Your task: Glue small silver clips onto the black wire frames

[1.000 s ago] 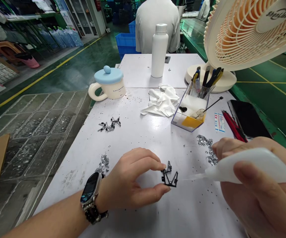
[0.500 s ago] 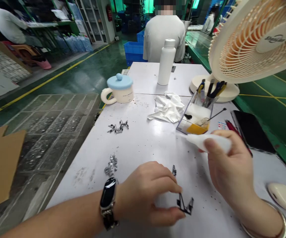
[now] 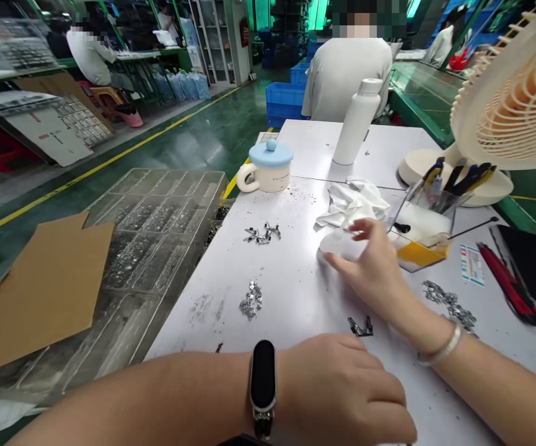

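My right hand is at a translucent white squeeze bottle low over the table, thumb and fingers parted around it; the hand looks open. My left hand, a dark-banded watch at its wrist, is closed near the bottom edge. Its fingertips are hidden, with only a speck of something dark below them. Just beyond it lies a small black angled bracket. More black brackets sit in a group farther left, and a pile of small silver metal pieces lies nearer me.
A blue-lidded mug, a white bottle and crumpled tissue stand toward the back. Right are a tool holder, fan, silver pieces, red cutter and phone. Left are divided trays and cardboard.
My right hand has carried the squeeze bottle left and lowered it toward the tissue, its grip loosening. My left hand has drawn nearer me, its bracket now out of sight. The view has turned left.
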